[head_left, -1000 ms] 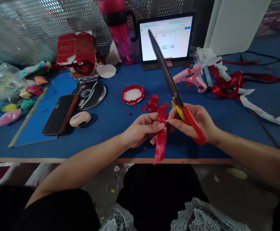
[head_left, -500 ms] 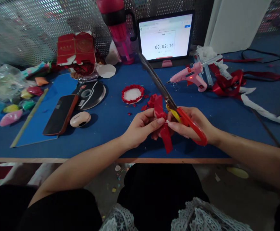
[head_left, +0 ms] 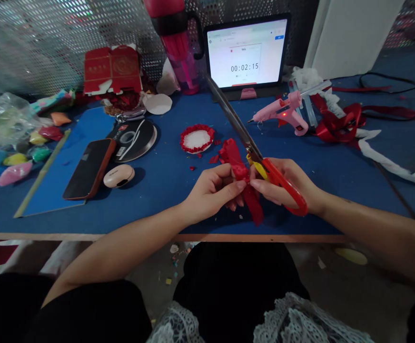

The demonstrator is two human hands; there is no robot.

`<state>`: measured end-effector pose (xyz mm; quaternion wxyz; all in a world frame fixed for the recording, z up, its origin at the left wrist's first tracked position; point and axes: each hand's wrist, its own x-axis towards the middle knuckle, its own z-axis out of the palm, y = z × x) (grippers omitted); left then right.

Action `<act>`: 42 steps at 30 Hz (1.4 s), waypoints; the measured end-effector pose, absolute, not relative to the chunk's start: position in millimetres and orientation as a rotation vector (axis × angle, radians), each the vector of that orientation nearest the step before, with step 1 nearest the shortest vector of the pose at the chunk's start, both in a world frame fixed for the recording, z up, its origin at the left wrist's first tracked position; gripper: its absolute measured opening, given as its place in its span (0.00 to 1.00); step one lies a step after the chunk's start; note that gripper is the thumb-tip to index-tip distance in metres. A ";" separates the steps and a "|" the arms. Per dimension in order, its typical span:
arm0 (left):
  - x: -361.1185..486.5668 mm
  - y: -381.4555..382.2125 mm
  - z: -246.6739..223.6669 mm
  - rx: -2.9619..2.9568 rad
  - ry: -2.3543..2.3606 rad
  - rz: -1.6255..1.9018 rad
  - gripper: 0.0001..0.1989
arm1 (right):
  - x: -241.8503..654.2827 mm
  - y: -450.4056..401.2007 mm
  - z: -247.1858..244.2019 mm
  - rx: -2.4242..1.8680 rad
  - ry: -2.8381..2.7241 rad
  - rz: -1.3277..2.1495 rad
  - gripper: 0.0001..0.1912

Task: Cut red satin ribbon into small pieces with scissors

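Note:
Between thumb and fingers, my left hand (head_left: 212,192) pinches a strip of red ribbon (head_left: 253,206) that slants down toward the table's front edge. My right hand (head_left: 289,183) holds scissors (head_left: 243,134) with red and yellow handles, their long blades pointing up and away to the left. The thumb and fingertip of that same hand also meet at the ribbon, close to my left thumb. Small red scraps (head_left: 214,159) lie just beyond my left hand. Behind them sits a white disc (head_left: 196,139) ringed with crumpled red bits.
A pink glue gun (head_left: 282,113) with its light on rests beyond my right hand, near tangled red ribbon (head_left: 339,128). On the left are a phone (head_left: 89,169), a beige case (head_left: 119,176) and a ribbon spool (head_left: 136,140). A tablet (head_left: 246,55) and bottle (head_left: 177,52) stand behind.
The ribbon's lower end has swung a little to the right, and the strip now slants more. A white bit at the fingertips is no longer visible there. The scissors remain in my right hand.

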<state>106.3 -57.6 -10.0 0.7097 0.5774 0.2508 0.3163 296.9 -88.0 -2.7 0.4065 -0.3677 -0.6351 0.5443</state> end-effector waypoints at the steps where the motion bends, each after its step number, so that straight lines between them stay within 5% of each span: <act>1: 106.2 -57.7 -9.4 1.286 0.562 0.698 0.12 | 297.0 -88.1 -2.7 -0.925 -1.611 1.366 0.07; 30: 109.0 -57.9 -11.2 1.494 0.587 0.795 0.10 | 294.1 -86.4 1.9 -0.835 -1.471 1.509 0.09; 37: 100.9 -52.9 -9.1 2.353 0.716 1.372 0.07 | 293.3 -86.1 -2.7 -0.874 -1.454 1.471 0.09; 42: 97.8 -55.1 -8.2 2.831 0.591 1.459 0.02 | 292.8 -86.7 0.9 -0.945 -1.507 1.421 0.09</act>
